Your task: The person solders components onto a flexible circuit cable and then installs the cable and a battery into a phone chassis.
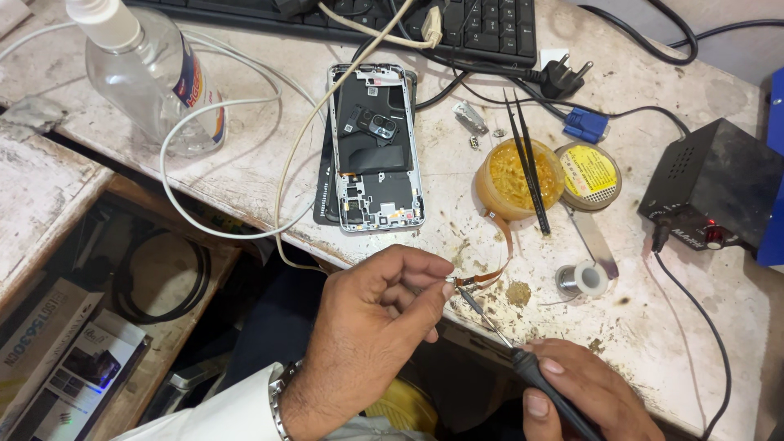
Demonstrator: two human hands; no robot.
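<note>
At a stained white desk, a person's left hand pinches the end of a thin orange ribbon cable between thumb and fingertips, its grip clamped on the cable just below and right of an opened phone lying face down with its insides bare. The right hand, lower and farther right of the phone, has its grip closed around the dark handle of a soldering iron, whose tip meets the cable end at the left fingertips. Right of the phone sit an open tub of yellow flux with black tweezers laid across it, a round tin and a small spool of solder wire. A clear plastic bottle stands left of the phone, a black keyboard above it, and a black box with a red light at far right.
</note>
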